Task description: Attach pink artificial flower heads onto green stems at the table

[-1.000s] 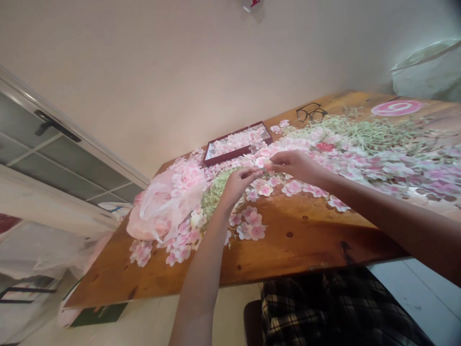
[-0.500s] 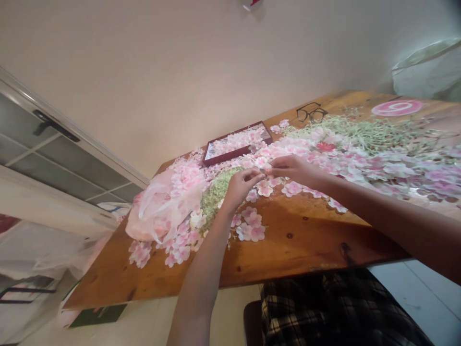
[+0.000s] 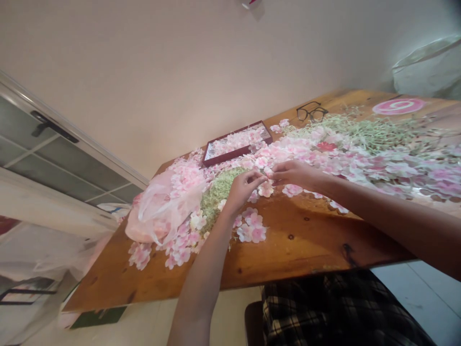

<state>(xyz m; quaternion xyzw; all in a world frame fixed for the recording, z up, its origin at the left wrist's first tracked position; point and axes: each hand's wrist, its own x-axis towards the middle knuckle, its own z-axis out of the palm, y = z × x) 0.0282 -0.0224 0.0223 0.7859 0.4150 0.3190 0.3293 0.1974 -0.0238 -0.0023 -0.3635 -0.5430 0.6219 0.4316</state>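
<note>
My left hand (image 3: 245, 187) is closed in a pinch, thumb against forefinger, above the wooden table (image 3: 288, 259). Whatever lies between those fingertips is too small to make out. Just to its right, my right hand (image 3: 293, 174) has its fingers closed around a small pink-and-white artificial flower (image 3: 267, 171). The fingertips of both hands nearly meet there. Below my left hand rests a cluster of artificial blossoms (image 3: 253, 226). A pile of pale green stems (image 3: 218, 192) lies left of it, and more pink blossoms (image 3: 360, 166) spread to the right.
A dark red tray (image 3: 230, 154) of blossoms stands at the wall. Left of it is a sheer pink bag (image 3: 162, 206) with flowers. Black-framed glasses (image 3: 311, 114), a tangle of green stems (image 3: 385, 132) and a round pink sign (image 3: 398, 106) lie at the back right.
Both hands have shifted very slightly, the right a little lower, and stay close together at the fingertips. The things on the table lie as before.
</note>
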